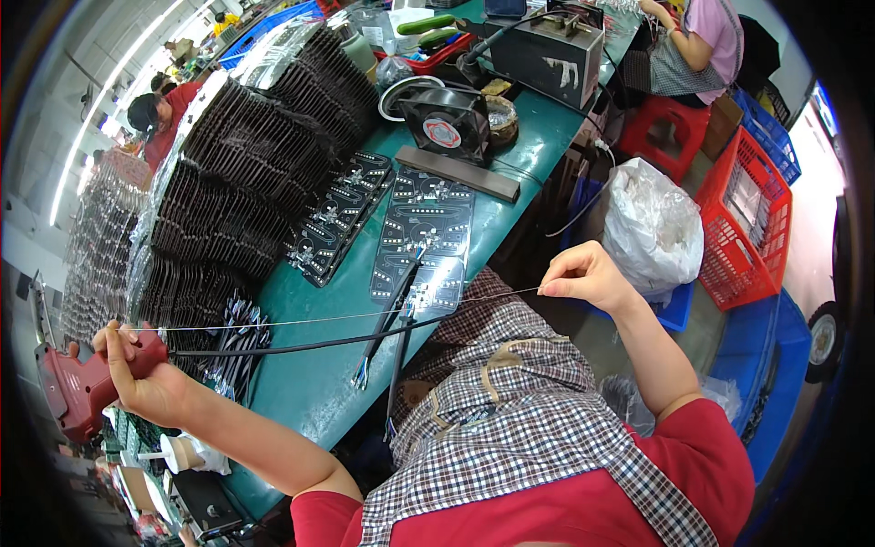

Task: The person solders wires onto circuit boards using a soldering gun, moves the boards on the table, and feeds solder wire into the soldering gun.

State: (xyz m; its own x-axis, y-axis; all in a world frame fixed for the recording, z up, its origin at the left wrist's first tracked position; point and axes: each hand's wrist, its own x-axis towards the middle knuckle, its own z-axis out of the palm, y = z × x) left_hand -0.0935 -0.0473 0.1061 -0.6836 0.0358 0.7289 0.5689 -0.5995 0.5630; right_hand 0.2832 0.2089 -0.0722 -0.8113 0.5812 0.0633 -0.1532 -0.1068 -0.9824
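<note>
A thin silvery solder wire (365, 317) stretches taut across my front between both hands. My left hand (146, 383), far out to the left, is closed round a red soldering gun (82, 387); one end of the wire is at its fingers. A black cord (273, 351) runs from the gun toward the right, below the wire. Over my lap, my right hand (591, 278) pinches the wire's other end between thumb and fingertips. Beneath the wire, a black circuit board (424, 214) lies on the green bench (319, 401), with cables (378, 337) hanging off its near part.
Tall stacks of dark circuit boards (246, 137) fill the bench's left. Another board (342, 214) lies beside a brown bar (456, 173), a fan (445, 123) and a grey box (551, 59). A white bag (652, 223) and red crate (747, 219) stand to the right. Other people sit farther off.
</note>
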